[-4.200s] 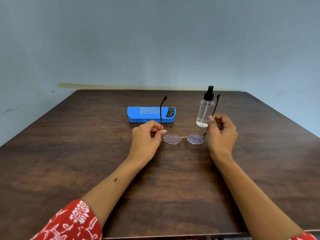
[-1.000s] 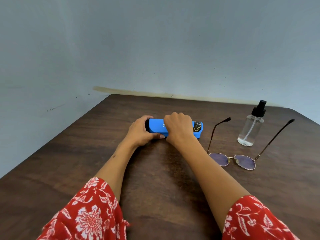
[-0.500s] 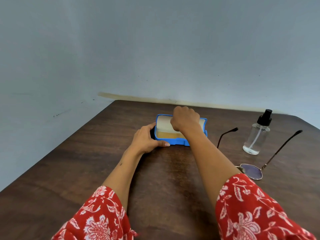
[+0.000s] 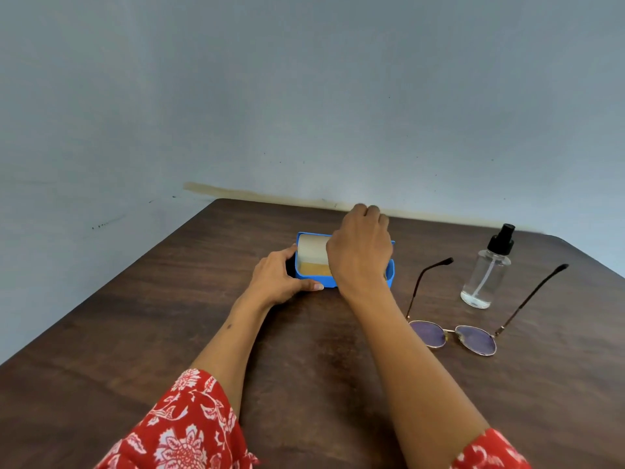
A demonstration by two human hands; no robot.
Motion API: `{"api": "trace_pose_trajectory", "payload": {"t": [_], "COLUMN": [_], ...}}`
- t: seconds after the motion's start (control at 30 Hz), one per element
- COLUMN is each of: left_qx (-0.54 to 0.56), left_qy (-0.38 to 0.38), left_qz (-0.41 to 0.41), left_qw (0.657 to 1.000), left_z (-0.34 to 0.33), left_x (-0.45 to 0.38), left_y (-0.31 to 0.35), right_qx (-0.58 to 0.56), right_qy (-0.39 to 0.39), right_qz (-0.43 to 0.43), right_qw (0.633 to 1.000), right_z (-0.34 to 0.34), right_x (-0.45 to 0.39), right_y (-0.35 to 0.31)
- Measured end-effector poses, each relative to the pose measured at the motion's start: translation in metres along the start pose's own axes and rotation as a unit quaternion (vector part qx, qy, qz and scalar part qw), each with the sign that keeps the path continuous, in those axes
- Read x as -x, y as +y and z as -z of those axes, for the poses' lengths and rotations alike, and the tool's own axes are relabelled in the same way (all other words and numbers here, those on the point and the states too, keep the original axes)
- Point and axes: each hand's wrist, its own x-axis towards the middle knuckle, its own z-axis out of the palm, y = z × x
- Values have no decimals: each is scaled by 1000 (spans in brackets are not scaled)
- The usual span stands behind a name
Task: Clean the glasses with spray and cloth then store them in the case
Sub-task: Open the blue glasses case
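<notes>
Head view: my left hand grips the open blue case at 12 o'clock on the surface, right hand fingers curled over it, grasp unclear; glasses at 3 o'clock, beside spray bottle.

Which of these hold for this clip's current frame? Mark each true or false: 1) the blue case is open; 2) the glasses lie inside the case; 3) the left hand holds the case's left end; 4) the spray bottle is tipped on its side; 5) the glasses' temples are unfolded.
1) True. The blue glasses case is open, its pale lining showing.
2) False. The glasses rest on the wooden table, right of the case.
3) True. The left hand grips the case's left end.
4) False. The spray bottle stands upright beyond the glasses.
5) True. Both temples stick out, unfolded.
The right hand is over the case, fingers curled; what they grip is hidden.
</notes>
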Motion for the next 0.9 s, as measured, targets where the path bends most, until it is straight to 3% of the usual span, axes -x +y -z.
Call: {"api": "trace_pose_trajectory", "payload": {"t": [0.2,0.9], "left_qx": [-8,-18], "left_qy": [1,-1], "left_qz": [13,-4], "left_qw": [1000,1000], "left_z": [1,2], "left_x": [2,3], "left_y": [2,4], "right_qx": [-20,24], "right_qy": [-124,-141], "right_qz": [-94,-137], "right_qw": [988,980], "right_z": [6,-21], "right_x": [21,6], "right_y": [18,34]}}
